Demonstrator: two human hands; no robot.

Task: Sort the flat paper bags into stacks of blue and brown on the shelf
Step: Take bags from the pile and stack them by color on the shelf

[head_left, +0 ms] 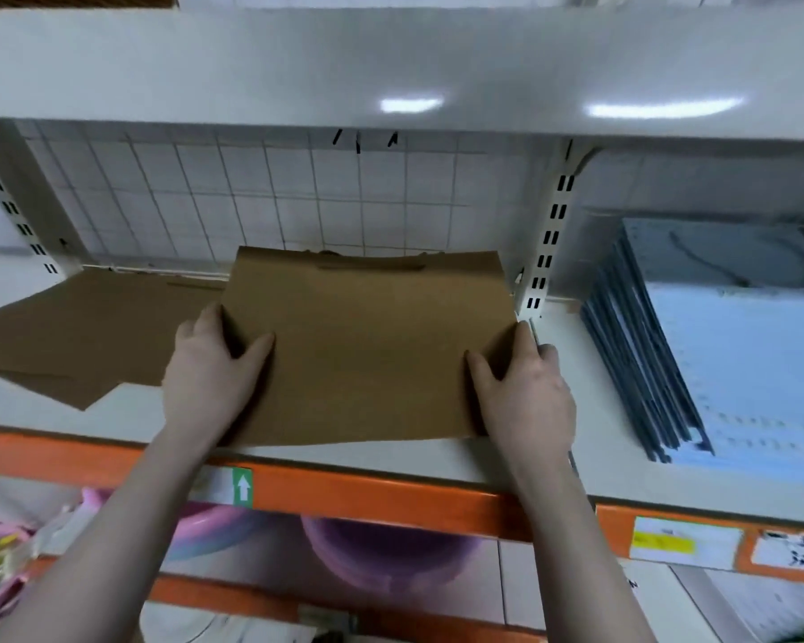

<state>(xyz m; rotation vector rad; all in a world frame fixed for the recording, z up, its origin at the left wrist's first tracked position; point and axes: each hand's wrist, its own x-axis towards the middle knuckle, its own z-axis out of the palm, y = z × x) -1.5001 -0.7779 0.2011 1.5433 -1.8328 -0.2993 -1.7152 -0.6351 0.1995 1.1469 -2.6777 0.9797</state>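
a pale grey metal shelving unit (391,67) fills the view, its upper board glossy enough to catch two bright streaks of ceiling light (660,109). behind the shelf runs a white wire grid panel (270,201). a slotted upright post (551,239) divides this bay from the next on the right, and another slotted upright (15,211) stands at the far left. the front edge is an orange beam (381,494) carrying a green label with a white arrow (243,487) and, further right, white and yellow tags (685,542). below it, pink and purple plastic basins (372,554) sit in shadow.
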